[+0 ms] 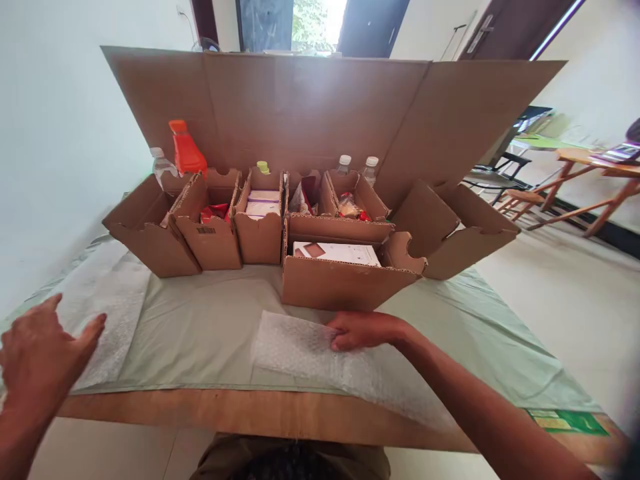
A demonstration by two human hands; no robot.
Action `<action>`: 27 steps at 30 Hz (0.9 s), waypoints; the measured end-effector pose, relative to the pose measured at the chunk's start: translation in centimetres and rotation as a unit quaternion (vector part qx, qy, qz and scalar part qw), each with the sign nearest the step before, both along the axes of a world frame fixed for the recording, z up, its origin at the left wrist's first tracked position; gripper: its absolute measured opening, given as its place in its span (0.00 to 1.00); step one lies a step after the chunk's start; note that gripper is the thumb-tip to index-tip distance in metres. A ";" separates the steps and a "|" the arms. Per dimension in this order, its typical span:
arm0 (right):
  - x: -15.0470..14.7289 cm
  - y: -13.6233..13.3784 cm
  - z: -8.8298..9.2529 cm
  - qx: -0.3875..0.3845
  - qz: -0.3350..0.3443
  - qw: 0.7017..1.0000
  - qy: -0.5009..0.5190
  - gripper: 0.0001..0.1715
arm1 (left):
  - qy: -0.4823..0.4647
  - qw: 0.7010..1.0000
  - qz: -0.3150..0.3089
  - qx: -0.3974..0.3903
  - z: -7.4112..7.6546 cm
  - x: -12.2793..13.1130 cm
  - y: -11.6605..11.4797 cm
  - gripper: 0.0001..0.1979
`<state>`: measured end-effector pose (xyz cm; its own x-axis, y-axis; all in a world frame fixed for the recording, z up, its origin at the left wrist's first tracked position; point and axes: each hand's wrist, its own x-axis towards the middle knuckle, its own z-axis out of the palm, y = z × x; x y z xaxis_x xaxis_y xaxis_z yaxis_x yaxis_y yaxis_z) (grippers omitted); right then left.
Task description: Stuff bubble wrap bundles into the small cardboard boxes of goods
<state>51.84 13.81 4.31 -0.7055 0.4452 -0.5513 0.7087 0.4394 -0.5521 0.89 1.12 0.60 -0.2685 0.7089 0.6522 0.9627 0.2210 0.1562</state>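
My right hand (361,330) pinches the edge of a sheet of bubble wrap (295,343), which trails rightward under my forearm and over the table's front edge. At the left, my left hand (47,350) is raised with thumb and fingers apart, holding nothing. Beneath and beside it lies another flat piece of bubble wrap (117,293). Just beyond my right hand stands a wide cardboard box (345,283) with a white carton (345,253) in it.
Several narrow cardboard bins (260,237) stand in a row behind, with packets inside. An orange bottle (187,153) and clear bottles rise behind them. A tall cardboard panel (315,107) backs the row. A green cloth (215,333) covers the table; its wooden edge (250,410) is bare.
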 end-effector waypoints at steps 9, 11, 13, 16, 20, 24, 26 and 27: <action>-0.3 -8.8 0.1 0.377 -0.153 0.912 -0.046 0.22 | -0.043 0.877 -0.467 -0.106 -0.8 28.6 -0.2 0.14; -0.3 -10.6 -1.6 0.430 -0.143 0.891 0.020 0.24 | -0.035 0.861 -0.487 -0.144 -1.5 30.5 0.6 0.16; -0.3 -11.4 -3.8 0.428 -0.131 0.892 0.058 0.26 | -0.012 0.849 -0.493 -0.189 -2.4 31.0 1.4 0.18; 1.7 -11.6 -6.6 0.402 -0.158 0.900 0.059 0.25 | 0.016 0.833 -0.499 -0.236 -3.9 29.5 2.2 0.19; 10.2 -12.8 -8.6 0.452 -0.270 0.850 -0.009 0.22 | 0.017 0.829 -0.508 -0.232 -5.1 24.4 2.3 0.19; 15.6 -13.7 -8.1 0.504 -0.386 0.768 -0.086 0.22 | -0.003 0.867 -0.466 -0.180 -5.0 22.4 2.1 0.16; 13.6 -13.4 -7.5 0.514 -0.370 0.772 -0.053 0.21 | -0.008 0.870 -0.466 -0.161 -4.7 23.8 2.2 0.16; 11.7 -13.0 -7.2 0.510 -0.342 0.789 -0.022 0.21 | -0.007 0.862 -0.480 -0.163 -4.6 24.9 2.3 0.16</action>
<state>63.50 0.78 -2.91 -0.0974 0.9416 0.3223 0.9811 0.1452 -0.1277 25.80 3.40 -3.98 0.5377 0.7540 0.3773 0.7252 -0.6419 0.2492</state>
